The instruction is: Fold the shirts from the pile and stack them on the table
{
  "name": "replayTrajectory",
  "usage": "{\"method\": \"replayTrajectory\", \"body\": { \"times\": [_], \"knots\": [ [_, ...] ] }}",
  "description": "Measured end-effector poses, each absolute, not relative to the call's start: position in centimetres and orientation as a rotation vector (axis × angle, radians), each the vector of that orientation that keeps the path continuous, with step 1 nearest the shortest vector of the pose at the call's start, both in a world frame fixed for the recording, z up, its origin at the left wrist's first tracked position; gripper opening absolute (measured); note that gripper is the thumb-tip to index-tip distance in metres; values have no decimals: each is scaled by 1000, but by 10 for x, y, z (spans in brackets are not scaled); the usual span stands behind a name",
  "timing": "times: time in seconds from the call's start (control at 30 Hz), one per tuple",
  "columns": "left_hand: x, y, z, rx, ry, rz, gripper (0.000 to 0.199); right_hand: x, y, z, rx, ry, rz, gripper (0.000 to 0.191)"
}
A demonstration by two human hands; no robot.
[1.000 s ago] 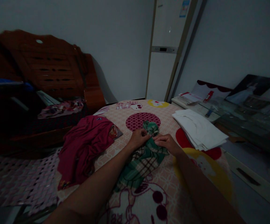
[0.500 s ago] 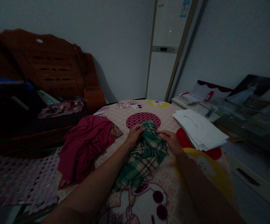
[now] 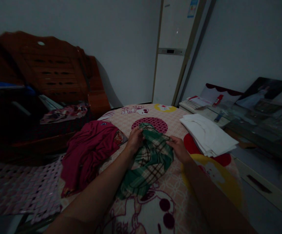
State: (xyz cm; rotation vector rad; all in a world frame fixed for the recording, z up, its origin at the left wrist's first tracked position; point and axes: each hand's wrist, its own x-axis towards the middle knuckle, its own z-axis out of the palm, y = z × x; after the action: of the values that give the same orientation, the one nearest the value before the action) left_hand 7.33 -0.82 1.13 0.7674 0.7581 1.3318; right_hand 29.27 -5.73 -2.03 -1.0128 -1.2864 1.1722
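Note:
A green plaid cloth (image 3: 153,156) lies crumpled on the round table, which has a patterned cover (image 3: 177,182). At its upper left corner my left hand (image 3: 135,140) is closed on the fabric. My right hand (image 3: 178,146) pinches the upper right edge, and the cloth's top is spread between the two hands. The lower part rests in loose folds toward me. To the left of my left hand is a crumpled magenta garment (image 3: 89,152), touched by neither hand.
White sheets (image 3: 208,135) are stacked at the table's right edge. Beyond them stands a glass-topped cabinet (image 3: 250,123) with papers and a photo. On the left are a wooden sofa (image 3: 55,71) and a pink woven seat (image 3: 21,185). A tall white appliance (image 3: 168,74) stands behind.
My left hand has moved left and my right hand slightly right, both holding the green plaid cloth. Its top edge is now stretched wider.

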Motion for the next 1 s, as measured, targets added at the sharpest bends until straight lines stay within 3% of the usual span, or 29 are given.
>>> {"method": "replayTrajectory", "body": {
  "times": [0.2, 0.33, 0.4, 0.47, 0.53, 0.63, 0.73, 1.0],
  "knots": [
    [69, -1, 3, 839, 789, 1345, 25, 292, -56, -13, -866, -927, 1195, 27],
    [60, 4, -5, 1181, 1106, 1350, 22, 295, -52, -13, -853, -814, 1133, 29],
    [58, 3, -4, 1506, 1323, 1202, 15, 297, -50, -16, -865, -779, 1102, 28],
    [58, -2, -1, 1826, 1440, 969, 22, 299, -48, -20, -882, -761, 1071, 28],
    [61, -8, 3, 2070, 1442, 758, 28, 300, -47, -22, -883, -759, 1058, 29],
    [68, -15, 3, 2266, 1377, 673, 18, 300, -46, -23, -869, -771, 1066, 29],
    [71, -16, 1, 2099, 1233, 804, 10, 300, -46, -23, -867, -784, 1053, 29],
    [57, -2, 14, 719, 802, 1436, 24, 308, -40, -28, -876, -687, 921, 27]
  ]
}}
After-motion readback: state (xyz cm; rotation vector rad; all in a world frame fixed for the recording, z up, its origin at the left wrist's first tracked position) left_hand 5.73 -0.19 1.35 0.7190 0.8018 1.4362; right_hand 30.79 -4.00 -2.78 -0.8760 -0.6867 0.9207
